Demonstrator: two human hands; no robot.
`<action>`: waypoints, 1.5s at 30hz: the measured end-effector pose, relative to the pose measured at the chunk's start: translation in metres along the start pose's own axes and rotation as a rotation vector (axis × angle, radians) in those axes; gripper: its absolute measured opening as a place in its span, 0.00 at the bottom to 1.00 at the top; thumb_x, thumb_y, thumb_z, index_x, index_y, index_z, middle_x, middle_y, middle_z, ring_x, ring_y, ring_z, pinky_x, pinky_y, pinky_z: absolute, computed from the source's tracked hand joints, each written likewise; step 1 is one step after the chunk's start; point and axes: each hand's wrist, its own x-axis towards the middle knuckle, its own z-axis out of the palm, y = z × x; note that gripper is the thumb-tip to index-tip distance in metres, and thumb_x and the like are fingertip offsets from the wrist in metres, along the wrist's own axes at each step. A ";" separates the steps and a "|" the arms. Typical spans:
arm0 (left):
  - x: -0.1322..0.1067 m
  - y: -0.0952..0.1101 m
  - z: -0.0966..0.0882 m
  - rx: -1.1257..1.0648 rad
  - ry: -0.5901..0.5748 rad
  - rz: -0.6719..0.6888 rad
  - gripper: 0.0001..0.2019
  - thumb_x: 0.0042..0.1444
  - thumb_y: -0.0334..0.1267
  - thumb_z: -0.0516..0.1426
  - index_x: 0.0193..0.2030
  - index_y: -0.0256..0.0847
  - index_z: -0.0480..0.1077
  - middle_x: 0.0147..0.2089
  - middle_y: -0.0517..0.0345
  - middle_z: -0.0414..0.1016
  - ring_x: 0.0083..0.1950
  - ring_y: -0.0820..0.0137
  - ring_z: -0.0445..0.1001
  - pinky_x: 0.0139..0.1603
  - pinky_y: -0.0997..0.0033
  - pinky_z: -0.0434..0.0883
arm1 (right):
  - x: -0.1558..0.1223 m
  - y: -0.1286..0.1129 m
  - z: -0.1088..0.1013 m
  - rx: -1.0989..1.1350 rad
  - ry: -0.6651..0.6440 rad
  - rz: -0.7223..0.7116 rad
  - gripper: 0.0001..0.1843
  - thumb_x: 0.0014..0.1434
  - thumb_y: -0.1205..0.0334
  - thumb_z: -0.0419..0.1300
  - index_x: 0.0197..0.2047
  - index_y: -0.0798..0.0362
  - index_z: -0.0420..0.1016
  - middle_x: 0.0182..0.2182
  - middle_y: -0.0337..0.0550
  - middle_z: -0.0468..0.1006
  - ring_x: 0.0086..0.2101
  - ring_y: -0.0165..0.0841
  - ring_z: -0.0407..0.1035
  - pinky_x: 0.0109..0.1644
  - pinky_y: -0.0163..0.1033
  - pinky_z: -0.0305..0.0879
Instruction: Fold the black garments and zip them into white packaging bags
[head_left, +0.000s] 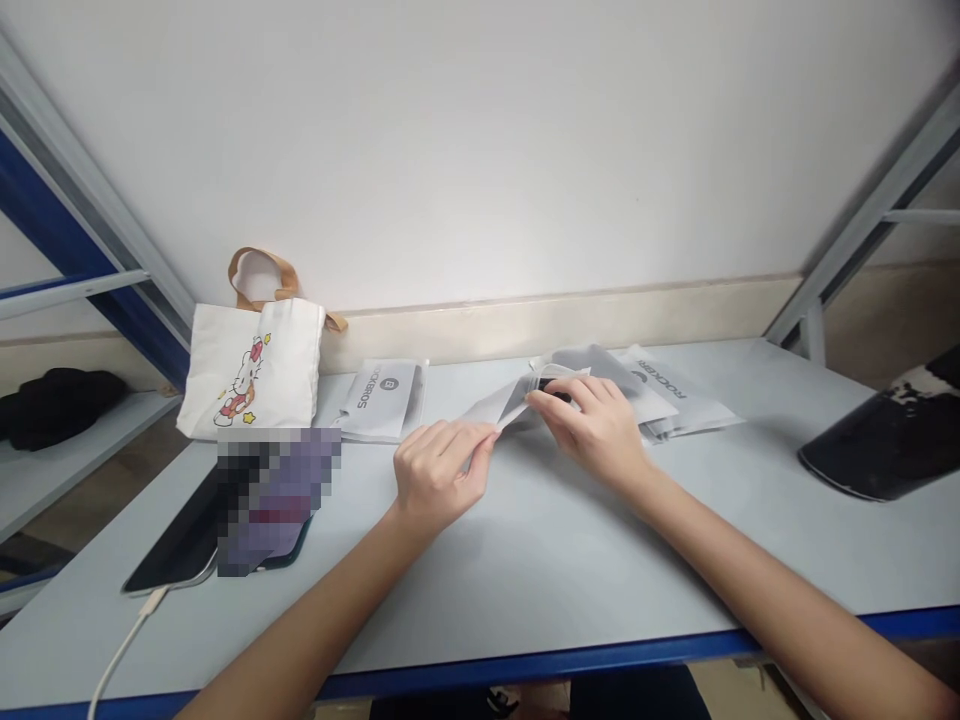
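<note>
Above the middle of the desk I hold a frosted plastic bag (pixel 510 397) with a dark item partly visible in it. My left hand (pixel 442 470) pinches one edge of the bag between thumb and fingers. My right hand (pixel 596 420) is closed at the bag's other end, fingertips by its top edge and a small black part (pixel 557 388). Just behind my right hand lie more frosted bags (pixel 701 410) with ROCKBROS lettering, partly overlapping. To the left, a flat stack of similar bags (pixel 379 400) rests near the wall.
A white tote bag (pixel 289 360) with tan handles stands at the back left. Before it lie a dark tablet (pixel 180 540) on a white cable (pixel 124 650) and a purple, partly blurred item (pixel 289 535). At right lies a black, curved object (pixel 885 440). Metal frame bars flank the desk (pixel 465 610).
</note>
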 end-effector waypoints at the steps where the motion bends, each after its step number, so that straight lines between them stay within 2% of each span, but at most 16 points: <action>1: 0.000 0.001 0.000 -0.007 0.004 0.004 0.06 0.52 0.27 0.57 0.32 0.42 0.71 0.24 0.65 0.76 0.22 0.76 0.69 0.24 0.73 0.61 | 0.000 0.002 0.001 -0.012 0.004 -0.011 0.14 0.59 0.72 0.53 0.43 0.46 0.71 0.36 0.41 0.75 0.35 0.33 0.66 0.36 0.38 0.56; 11: -0.002 0.004 0.003 -0.045 -0.014 0.030 0.06 0.51 0.25 0.57 0.32 0.40 0.71 0.23 0.65 0.75 0.23 0.76 0.70 0.25 0.75 0.64 | -0.007 0.016 0.007 -0.089 0.028 -0.065 0.15 0.58 0.75 0.52 0.43 0.48 0.71 0.33 0.41 0.73 0.30 0.31 0.63 0.33 0.37 0.56; 15: -0.005 -0.004 0.002 -0.048 -0.080 -0.042 0.05 0.53 0.27 0.56 0.32 0.40 0.71 0.27 0.64 0.77 0.25 0.76 0.72 0.27 0.75 0.65 | -0.012 0.002 0.008 0.053 -0.012 -0.035 0.13 0.61 0.72 0.49 0.44 0.51 0.70 0.33 0.44 0.73 0.31 0.32 0.64 0.33 0.38 0.59; 19: -0.007 -0.011 0.001 -0.059 -0.102 -0.084 0.04 0.55 0.29 0.56 0.33 0.41 0.71 0.27 0.64 0.76 0.24 0.77 0.70 0.28 0.75 0.64 | -0.008 -0.023 0.000 0.167 -0.103 -0.117 0.12 0.62 0.71 0.49 0.46 0.56 0.69 0.34 0.46 0.73 0.34 0.34 0.66 0.37 0.39 0.61; 22: -0.006 -0.012 0.000 -0.069 -0.068 -0.097 0.03 0.55 0.30 0.55 0.32 0.41 0.69 0.26 0.64 0.74 0.24 0.77 0.68 0.28 0.75 0.63 | -0.002 -0.026 -0.004 0.177 -0.051 -0.036 0.09 0.62 0.69 0.51 0.45 0.55 0.68 0.36 0.47 0.74 0.37 0.35 0.67 0.38 0.40 0.61; 25: -0.003 -0.010 0.000 -0.070 -0.049 -0.115 0.01 0.54 0.33 0.56 0.34 0.41 0.67 0.29 0.61 0.74 0.30 0.73 0.70 0.32 0.73 0.66 | 0.000 -0.017 -0.004 0.227 -0.015 0.081 0.08 0.63 0.67 0.51 0.44 0.53 0.68 0.38 0.48 0.74 0.39 0.36 0.68 0.38 0.39 0.62; 27: -0.002 -0.008 0.001 -0.058 -0.070 -0.091 0.07 0.53 0.36 0.58 0.39 0.41 0.67 0.35 0.57 0.75 0.36 0.69 0.72 0.37 0.70 0.67 | -0.001 -0.015 -0.003 0.273 -0.038 0.075 0.08 0.63 0.67 0.51 0.44 0.52 0.68 0.38 0.47 0.74 0.39 0.34 0.69 0.37 0.38 0.62; 29: -0.001 -0.008 0.001 -0.015 -0.099 -0.047 0.12 0.52 0.39 0.60 0.43 0.41 0.67 0.37 0.57 0.76 0.38 0.68 0.72 0.39 0.68 0.67 | -0.002 -0.018 -0.003 0.301 -0.057 0.034 0.07 0.63 0.66 0.52 0.44 0.52 0.68 0.37 0.46 0.75 0.37 0.33 0.68 0.37 0.38 0.62; 32: -0.001 -0.011 0.001 0.054 -0.165 0.024 0.05 0.53 0.36 0.60 0.38 0.43 0.70 0.33 0.63 0.77 0.34 0.70 0.71 0.36 0.68 0.63 | -0.001 -0.025 -0.004 0.268 -0.081 0.019 0.08 0.62 0.66 0.54 0.45 0.52 0.69 0.39 0.45 0.75 0.38 0.34 0.68 0.38 0.39 0.61; 34: 0.000 -0.014 -0.001 0.079 -0.185 0.030 0.01 0.55 0.35 0.59 0.34 0.44 0.71 0.30 0.65 0.77 0.32 0.72 0.71 0.36 0.68 0.62 | 0.000 -0.023 -0.005 0.177 -0.086 0.069 0.11 0.61 0.63 0.55 0.48 0.51 0.68 0.44 0.48 0.74 0.43 0.37 0.67 0.43 0.43 0.59; 37: 0.003 -0.018 -0.002 0.121 -0.186 0.003 0.01 0.55 0.35 0.58 0.33 0.44 0.72 0.31 0.63 0.77 0.33 0.71 0.71 0.38 0.66 0.61 | 0.000 -0.014 -0.005 0.078 -0.042 0.090 0.08 0.59 0.63 0.58 0.43 0.48 0.71 0.48 0.48 0.73 0.50 0.42 0.64 0.51 0.49 0.55; 40: 0.005 -0.017 -0.002 0.153 -0.200 0.018 0.02 0.55 0.35 0.58 0.35 0.44 0.72 0.32 0.63 0.77 0.34 0.70 0.71 0.42 0.64 0.60 | -0.001 -0.011 -0.003 0.119 -0.026 0.029 0.06 0.59 0.69 0.56 0.38 0.49 0.71 0.44 0.45 0.74 0.48 0.38 0.66 0.54 0.48 0.55; 45: 0.005 -0.011 -0.001 0.190 -0.224 0.066 0.03 0.56 0.36 0.58 0.37 0.45 0.72 0.31 0.64 0.77 0.33 0.70 0.69 0.42 0.64 0.60 | 0.000 -0.018 -0.001 0.214 -0.082 -0.019 0.09 0.61 0.72 0.51 0.38 0.51 0.68 0.43 0.47 0.74 0.45 0.36 0.67 0.51 0.46 0.58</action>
